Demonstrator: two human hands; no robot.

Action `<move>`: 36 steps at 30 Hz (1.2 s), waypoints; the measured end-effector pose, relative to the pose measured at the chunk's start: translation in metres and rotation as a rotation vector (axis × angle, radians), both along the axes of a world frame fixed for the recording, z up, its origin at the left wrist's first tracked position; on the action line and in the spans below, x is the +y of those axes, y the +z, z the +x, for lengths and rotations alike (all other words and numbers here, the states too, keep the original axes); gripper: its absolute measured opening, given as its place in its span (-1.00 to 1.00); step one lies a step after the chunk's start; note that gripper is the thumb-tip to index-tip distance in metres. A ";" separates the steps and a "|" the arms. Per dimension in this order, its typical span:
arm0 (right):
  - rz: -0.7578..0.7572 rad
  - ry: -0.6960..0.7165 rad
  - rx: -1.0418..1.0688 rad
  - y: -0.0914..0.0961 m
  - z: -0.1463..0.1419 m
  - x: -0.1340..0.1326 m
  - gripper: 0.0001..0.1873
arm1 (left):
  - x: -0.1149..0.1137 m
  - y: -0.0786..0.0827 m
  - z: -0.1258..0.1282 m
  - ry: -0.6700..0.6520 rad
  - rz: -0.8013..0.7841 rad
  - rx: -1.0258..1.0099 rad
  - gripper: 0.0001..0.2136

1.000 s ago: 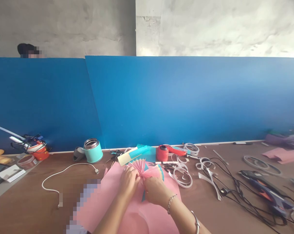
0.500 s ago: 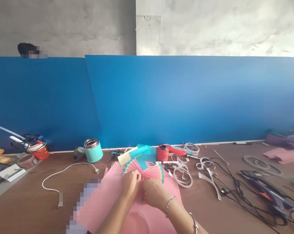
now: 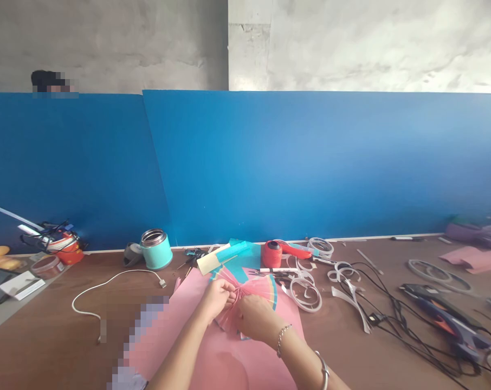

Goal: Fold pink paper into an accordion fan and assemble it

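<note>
Turquoise open-topped cup [image 3: 158, 254], one; white USB cable [image 3: 119, 273], one. Left hand [image 3: 215, 301]: thumb and fingertips look pinched on the left pleats of the pleated paper fan [image 3: 252, 286]. One fan, pink, blue-and-yellow edging, gathered at centre, over a large pink sheet [image 3: 174, 314]. Change: half a second ago pleats showed mainly above the hands; now some show below the left too, so the fan looks spread further round. Right hand [image 3: 256, 318]: curled at fan's lower right, fingertips hidden, can't tell if gripping. One chain bracelet [image 3: 283, 340], one bangle [image 3: 322, 371]. Then one corded tool [image 3: 452, 319]; white strip coils [image 3: 304, 310] overlap, no firm count.
</note>
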State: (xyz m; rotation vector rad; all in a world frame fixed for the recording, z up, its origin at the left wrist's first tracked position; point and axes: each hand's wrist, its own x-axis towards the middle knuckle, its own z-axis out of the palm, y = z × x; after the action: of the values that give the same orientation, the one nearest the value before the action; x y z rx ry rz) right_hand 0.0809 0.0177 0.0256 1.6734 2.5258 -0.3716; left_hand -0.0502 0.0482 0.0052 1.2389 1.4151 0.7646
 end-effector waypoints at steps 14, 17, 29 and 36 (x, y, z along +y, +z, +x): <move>0.102 -0.186 -0.103 -0.006 -0.029 -0.018 -0.73 | -0.004 0.000 0.005 0.071 -0.029 -0.067 -0.80; 0.086 -0.173 -0.083 -0.004 -0.027 -0.016 -0.74 | -0.003 0.000 0.004 0.062 -0.024 -0.046 -0.78; -0.203 -0.169 0.238 0.012 0.009 0.002 -0.77 | -0.007 -0.003 0.007 -0.051 0.196 0.379 -0.87; -0.086 -0.254 0.574 0.012 0.038 0.028 -0.66 | -0.018 0.007 0.010 -0.150 0.359 0.601 -0.78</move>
State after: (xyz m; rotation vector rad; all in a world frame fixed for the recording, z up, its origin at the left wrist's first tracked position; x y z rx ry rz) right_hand 0.1189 0.0460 0.0374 2.0975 2.5864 -1.1087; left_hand -0.0400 0.0303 0.0124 1.9461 1.6739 0.5777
